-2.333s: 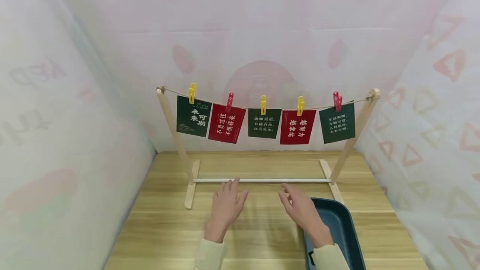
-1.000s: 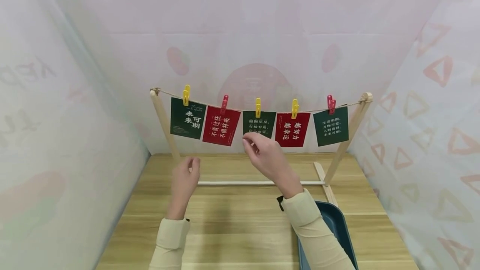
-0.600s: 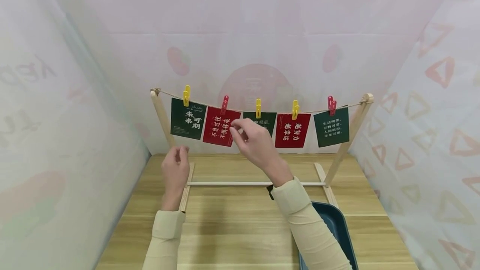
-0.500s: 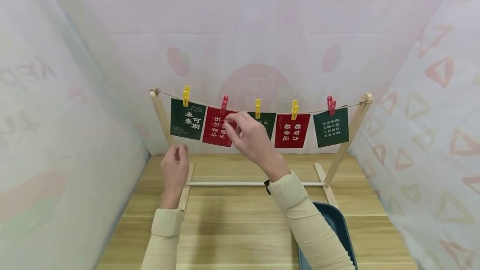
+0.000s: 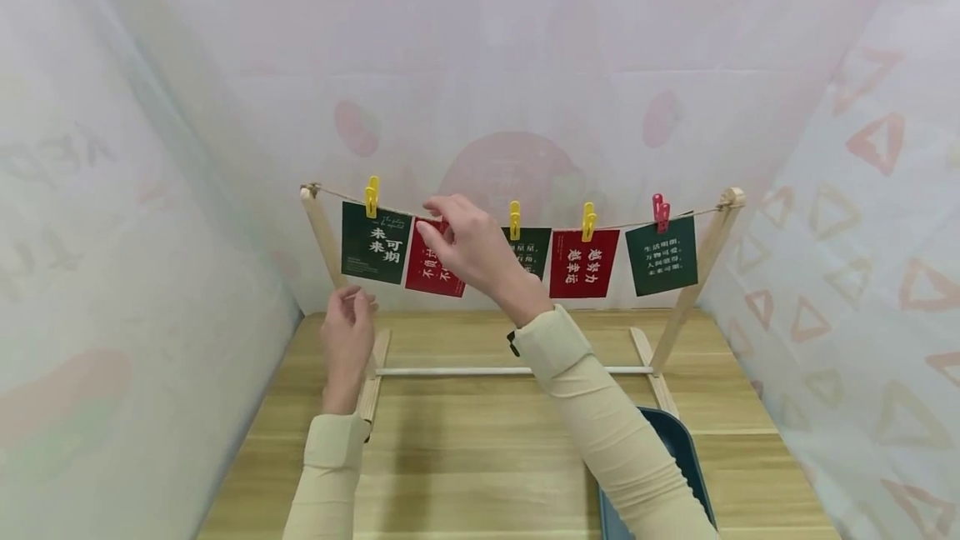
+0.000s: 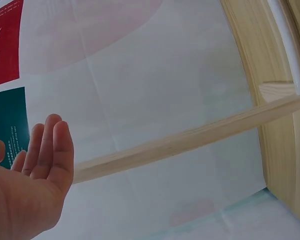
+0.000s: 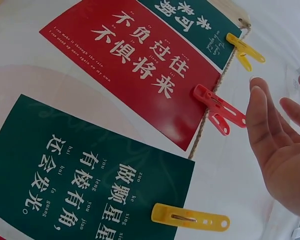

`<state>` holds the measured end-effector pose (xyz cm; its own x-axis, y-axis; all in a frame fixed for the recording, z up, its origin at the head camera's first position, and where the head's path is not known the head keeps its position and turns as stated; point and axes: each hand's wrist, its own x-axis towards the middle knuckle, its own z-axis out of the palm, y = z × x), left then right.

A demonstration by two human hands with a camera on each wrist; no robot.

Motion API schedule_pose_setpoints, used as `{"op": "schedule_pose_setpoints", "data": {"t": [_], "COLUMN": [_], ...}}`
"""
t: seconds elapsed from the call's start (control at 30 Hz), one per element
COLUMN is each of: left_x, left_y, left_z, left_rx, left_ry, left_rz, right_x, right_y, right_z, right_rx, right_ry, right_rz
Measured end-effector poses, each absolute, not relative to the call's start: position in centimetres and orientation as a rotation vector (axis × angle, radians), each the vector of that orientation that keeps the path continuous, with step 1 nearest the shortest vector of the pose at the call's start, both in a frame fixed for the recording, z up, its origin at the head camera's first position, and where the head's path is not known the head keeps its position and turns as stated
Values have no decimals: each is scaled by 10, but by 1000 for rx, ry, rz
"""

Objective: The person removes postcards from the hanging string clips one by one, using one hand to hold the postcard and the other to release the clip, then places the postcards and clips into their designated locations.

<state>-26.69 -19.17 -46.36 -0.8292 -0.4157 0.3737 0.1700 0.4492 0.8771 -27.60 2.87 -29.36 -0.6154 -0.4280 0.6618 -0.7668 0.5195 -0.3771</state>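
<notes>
A row of red and green cards with white Chinese lettering hangs from a twine line [image 7: 198, 136], each held by a plastic clothespin. My right hand [image 5: 483, 252] is raised in front of the second card from the left, a red card [image 7: 135, 65]. In the right wrist view its fingers are spread, close beside the red clothespin [image 7: 217, 106] on that card, with nothing between them. My left hand [image 5: 348, 340] is near the left post, below the leftmost green card [image 5: 375, 252], fingers loosely curved and holding nothing. The leftmost card hangs by a yellow clothespin [image 5: 372, 197].
Wooden posts [image 5: 318, 227] carry the line, with a white rod [image 5: 450, 372] joining their feet on the wooden table [image 5: 465, 457]. A dark blue tray [image 5: 686, 448] lies at the right, partly under my right forearm. Pale printed cloth surrounds the table.
Both hands have risen from low over the table. The right hand has moved up and left, past the middle green card to the red one; the left hand has moved left to the post.
</notes>
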Motion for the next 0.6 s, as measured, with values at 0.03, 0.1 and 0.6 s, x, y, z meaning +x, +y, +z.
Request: {"op": "schedule_pose_setpoints", "data": {"t": [0.03, 0.1, 0.6], "left_x": [-267, -269, -282], "left_y": [-192, -193, -203], "left_z": [-464, -462, -440], "left_rx": [207, 191, -35], "left_ry": [-2138, -2103, -1874], "left_rz": [-1383, -1336, -1048], "right_x": [-278, -281, -305], "right_y": [28, 26, -5], "right_z": [-293, -291, -273], "right_rx": [982, 988, 933], "right_ry": [-2277, -2297, -2516], "right_rz": [909, 907, 891]}}
